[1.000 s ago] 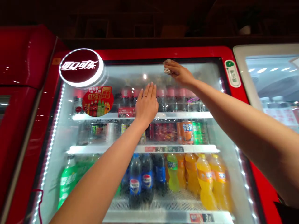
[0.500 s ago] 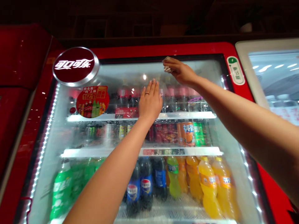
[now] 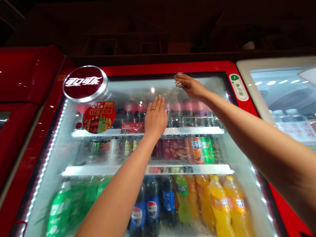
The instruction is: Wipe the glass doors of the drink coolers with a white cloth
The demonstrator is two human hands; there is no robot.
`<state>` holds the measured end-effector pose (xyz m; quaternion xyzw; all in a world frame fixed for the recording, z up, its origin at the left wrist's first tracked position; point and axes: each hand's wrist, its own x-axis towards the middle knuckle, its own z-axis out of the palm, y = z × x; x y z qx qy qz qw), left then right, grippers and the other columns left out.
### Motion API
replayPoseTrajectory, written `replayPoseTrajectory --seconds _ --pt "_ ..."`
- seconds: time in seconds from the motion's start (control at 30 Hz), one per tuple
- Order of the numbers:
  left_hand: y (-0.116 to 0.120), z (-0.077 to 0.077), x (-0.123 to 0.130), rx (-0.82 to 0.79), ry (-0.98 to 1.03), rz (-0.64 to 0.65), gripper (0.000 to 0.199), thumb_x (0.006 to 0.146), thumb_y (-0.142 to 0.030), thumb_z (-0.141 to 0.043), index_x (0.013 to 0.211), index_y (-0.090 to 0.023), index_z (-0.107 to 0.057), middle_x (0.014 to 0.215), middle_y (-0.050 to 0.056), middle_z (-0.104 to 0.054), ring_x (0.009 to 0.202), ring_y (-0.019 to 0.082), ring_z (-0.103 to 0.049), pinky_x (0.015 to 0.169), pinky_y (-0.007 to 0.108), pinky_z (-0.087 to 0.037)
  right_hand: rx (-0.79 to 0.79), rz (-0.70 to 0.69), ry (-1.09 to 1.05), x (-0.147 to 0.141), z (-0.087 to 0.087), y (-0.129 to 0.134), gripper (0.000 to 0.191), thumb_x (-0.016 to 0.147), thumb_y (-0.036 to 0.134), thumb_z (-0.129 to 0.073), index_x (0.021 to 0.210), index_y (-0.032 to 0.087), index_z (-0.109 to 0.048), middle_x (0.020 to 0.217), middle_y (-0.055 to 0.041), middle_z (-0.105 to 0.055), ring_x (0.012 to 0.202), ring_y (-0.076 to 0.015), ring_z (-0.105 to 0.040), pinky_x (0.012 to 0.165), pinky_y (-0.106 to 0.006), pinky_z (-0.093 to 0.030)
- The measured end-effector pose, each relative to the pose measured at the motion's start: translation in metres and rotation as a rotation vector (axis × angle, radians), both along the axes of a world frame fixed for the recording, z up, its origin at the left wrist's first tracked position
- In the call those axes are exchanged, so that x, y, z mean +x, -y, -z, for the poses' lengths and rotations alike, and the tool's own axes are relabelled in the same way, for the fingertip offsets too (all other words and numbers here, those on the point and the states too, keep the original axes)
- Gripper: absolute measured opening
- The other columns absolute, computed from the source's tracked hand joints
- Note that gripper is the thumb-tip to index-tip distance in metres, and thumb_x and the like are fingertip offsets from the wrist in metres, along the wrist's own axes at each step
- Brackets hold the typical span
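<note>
My left hand [image 3: 156, 118] lies flat against the glass door [image 3: 120, 88] of a red drinks fridge, fingers stretched upward, a thin dark ring on one finger. Higher and to the right, my right hand [image 3: 191, 86] is closed around a crumpled whitish cloth or tissue [image 3: 178, 83] near the top edge of the glass. Behind the glass, a shelf of dark bottles with red tops [image 3: 129, 110] is partly covered by my left hand.
A round lit sign [image 3: 85, 83] and a red sticker [image 3: 99, 117] are at the upper left. Lower shelves hold cans [image 3: 195, 149], green bottles [image 3: 59, 207], cola bottles [image 3: 152, 204] and orange drinks [image 3: 219, 204]. A pale fridge [image 3: 251, 79] stands at the right.
The view has tilted up, so the fridge and both hands sit lower in the picture. Both hands stay in nearly the same places at the glass, the right still holding the cloth or tissue.
</note>
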<state>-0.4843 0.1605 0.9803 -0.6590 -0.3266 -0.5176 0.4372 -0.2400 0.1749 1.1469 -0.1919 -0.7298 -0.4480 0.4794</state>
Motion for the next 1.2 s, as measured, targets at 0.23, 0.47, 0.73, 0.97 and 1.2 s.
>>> replayPoseTrajectory --seconds 0.23,0.47,0.73,0.97,1.2 --pt "-0.001 0.000 -0.001 0.001 -0.002 -0.036 0.064 0.110 -0.023 -0.033 0.173 -0.015 -0.031 0.181 0.010 -0.032 0.170 0.023 -0.028 0.140 0.047 -0.027 0.050 0.020 -0.075 -0.023 -0.007 -0.004 0.059 0.097 0.017 -0.050 0.153 0.026 -0.064 0.167 -0.0055 -0.056 0.162 -0.0298 -0.043 0.136 -0.061 -0.031" --pt "-0.002 0.001 -0.001 0.018 -0.005 -0.070 0.062 0.111 -0.023 -0.031 0.171 -0.009 -0.034 0.181 0.012 -0.032 0.169 0.024 -0.029 0.139 0.047 -0.028 0.025 0.012 0.166 -0.021 0.048 0.008 0.056 0.103 0.018 -0.050 0.155 0.035 -0.063 0.164 -0.0012 -0.060 0.161 -0.0261 -0.045 0.133 -0.059 -0.040" --pt "-0.005 0.001 -0.002 0.043 0.014 -0.048 0.061 0.111 -0.023 -0.032 0.171 -0.015 -0.036 0.179 0.010 -0.036 0.168 0.023 -0.033 0.138 0.047 -0.031 0.064 0.062 -0.036 -0.004 0.030 0.005 0.064 0.097 0.014 -0.052 0.158 0.033 -0.059 0.169 -0.0014 -0.055 0.162 -0.0298 -0.042 0.133 -0.064 -0.037" --pt "-0.003 0.001 -0.004 0.039 0.019 -0.042 0.061 0.111 -0.024 -0.034 0.171 -0.017 -0.036 0.179 0.010 -0.037 0.168 0.022 -0.033 0.137 0.046 -0.031 0.084 0.021 0.029 -0.045 0.027 -0.008 0.064 0.094 0.011 -0.050 0.155 0.028 -0.063 0.164 -0.0036 -0.060 0.161 -0.0291 -0.044 0.134 -0.058 -0.039" --pt "-0.003 0.001 -0.003 0.024 0.026 -0.043 0.061 0.111 -0.025 -0.034 0.171 -0.014 -0.037 0.179 0.010 -0.036 0.168 0.023 -0.032 0.138 0.046 -0.029 0.058 0.054 0.037 0.009 0.037 0.002 0.064 0.098 0.017 -0.051 0.159 0.035 -0.059 0.169 0.0022 -0.053 0.162 -0.0289 -0.042 0.133 -0.063 -0.038"
